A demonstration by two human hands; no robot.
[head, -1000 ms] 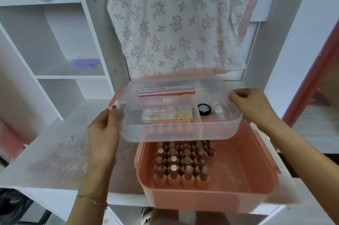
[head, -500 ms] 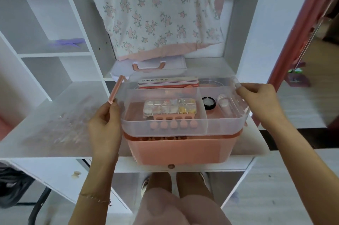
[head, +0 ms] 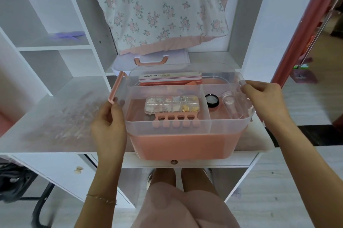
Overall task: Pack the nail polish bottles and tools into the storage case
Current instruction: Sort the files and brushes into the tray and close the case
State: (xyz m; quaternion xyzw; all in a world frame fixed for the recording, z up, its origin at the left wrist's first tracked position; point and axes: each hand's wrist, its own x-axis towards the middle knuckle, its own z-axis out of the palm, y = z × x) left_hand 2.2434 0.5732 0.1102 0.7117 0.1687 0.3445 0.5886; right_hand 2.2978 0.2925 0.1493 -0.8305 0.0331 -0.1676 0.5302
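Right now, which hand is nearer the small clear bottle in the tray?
Right. The right hand grips the tray edge beside the clear bottle; the left hand holds the opposite end.

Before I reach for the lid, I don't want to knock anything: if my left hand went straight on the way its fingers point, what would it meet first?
Probably the pink side latch just beyond the left hand, then the shelf upright; depth is unclear.
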